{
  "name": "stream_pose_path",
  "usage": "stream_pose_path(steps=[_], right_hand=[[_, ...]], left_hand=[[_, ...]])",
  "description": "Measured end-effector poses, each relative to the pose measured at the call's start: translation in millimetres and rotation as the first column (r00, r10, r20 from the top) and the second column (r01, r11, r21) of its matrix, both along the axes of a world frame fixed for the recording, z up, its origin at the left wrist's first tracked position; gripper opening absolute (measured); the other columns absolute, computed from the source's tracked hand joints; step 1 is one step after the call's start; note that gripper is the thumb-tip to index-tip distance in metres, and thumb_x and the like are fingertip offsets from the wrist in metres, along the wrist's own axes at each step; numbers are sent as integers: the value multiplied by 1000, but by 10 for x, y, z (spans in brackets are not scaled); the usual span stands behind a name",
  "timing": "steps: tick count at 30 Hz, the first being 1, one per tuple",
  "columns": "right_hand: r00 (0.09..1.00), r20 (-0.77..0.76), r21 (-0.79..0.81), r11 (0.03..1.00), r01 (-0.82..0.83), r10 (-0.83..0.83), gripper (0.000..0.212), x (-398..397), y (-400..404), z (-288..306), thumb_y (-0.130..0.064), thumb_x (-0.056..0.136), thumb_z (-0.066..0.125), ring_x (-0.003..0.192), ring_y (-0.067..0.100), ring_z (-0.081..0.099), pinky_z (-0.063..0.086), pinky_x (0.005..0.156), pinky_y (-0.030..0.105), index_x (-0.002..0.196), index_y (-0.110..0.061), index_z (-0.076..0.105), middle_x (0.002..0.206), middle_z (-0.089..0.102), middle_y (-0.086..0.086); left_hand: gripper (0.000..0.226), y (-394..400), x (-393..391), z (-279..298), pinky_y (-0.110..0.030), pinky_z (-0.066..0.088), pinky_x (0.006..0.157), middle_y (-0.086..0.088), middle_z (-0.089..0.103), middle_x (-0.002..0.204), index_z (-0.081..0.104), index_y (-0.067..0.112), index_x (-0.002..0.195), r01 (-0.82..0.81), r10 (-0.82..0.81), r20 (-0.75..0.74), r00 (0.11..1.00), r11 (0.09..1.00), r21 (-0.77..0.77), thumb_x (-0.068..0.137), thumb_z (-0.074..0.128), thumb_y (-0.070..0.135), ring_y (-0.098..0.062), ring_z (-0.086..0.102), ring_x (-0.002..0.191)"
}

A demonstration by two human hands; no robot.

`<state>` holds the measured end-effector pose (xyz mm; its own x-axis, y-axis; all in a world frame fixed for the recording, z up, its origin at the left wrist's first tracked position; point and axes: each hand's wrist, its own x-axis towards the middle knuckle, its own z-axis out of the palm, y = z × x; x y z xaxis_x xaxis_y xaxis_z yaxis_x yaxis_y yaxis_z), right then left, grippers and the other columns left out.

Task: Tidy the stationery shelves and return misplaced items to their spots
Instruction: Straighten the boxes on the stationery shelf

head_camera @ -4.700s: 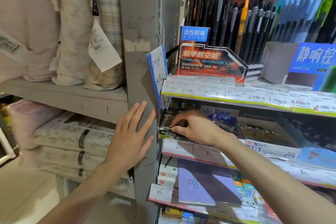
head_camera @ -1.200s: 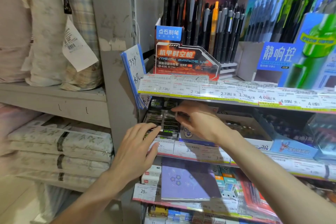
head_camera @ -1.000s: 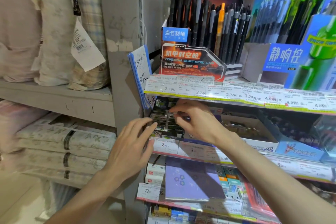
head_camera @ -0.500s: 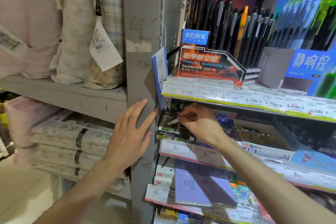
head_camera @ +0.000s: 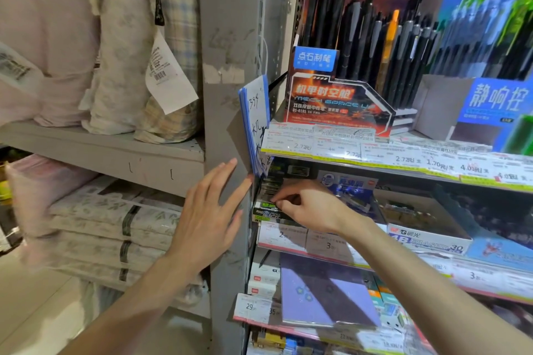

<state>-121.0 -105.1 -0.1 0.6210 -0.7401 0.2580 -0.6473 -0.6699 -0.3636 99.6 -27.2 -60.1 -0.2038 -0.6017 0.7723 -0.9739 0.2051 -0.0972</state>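
Note:
My right hand (head_camera: 305, 206) reaches into the middle stationery shelf, its fingertips curled over the top of a black and green display box (head_camera: 266, 213) at the shelf's left end. Whether the fingers pinch an item is hidden. My left hand (head_camera: 209, 217) lies flat and spread against the grey shelf upright (head_camera: 230, 72), holding nothing. A white eraser box (head_camera: 427, 235) sits to the right of my right hand. On the shelf above stands a display of black pens (head_camera: 366, 46) with one orange pen among them.
Price labels (head_camera: 360, 150) line the shelf edges. A blue-edged stack of cards (head_camera: 255, 124) hangs at the upright. A purple notebook (head_camera: 326, 291) lies on the lower shelf. Bagged bedding (head_camera: 115, 46) and folded packs (head_camera: 109, 228) fill the left shelves.
My left hand left the display box front and went flat on the upright. My right hand dipped lower onto the box top; the small pale item seen at its fingertips half a second ago no longer shows.

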Motion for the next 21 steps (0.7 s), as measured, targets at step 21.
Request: stream_pose_path(steps=[21], right_hand=[[912, 10, -221, 889, 402, -410, 21, -1211, 97, 73, -32, 91, 63, 101, 30, 63, 53, 85, 41, 108, -23, 72, 109, 70, 6]], left_hand=[[42, -95, -655, -182, -42, 43, 98, -9, 57, 126, 60, 10, 129, 176, -172, -55, 984, 980, 94, 92, 51, 29, -30, 52, 119]])
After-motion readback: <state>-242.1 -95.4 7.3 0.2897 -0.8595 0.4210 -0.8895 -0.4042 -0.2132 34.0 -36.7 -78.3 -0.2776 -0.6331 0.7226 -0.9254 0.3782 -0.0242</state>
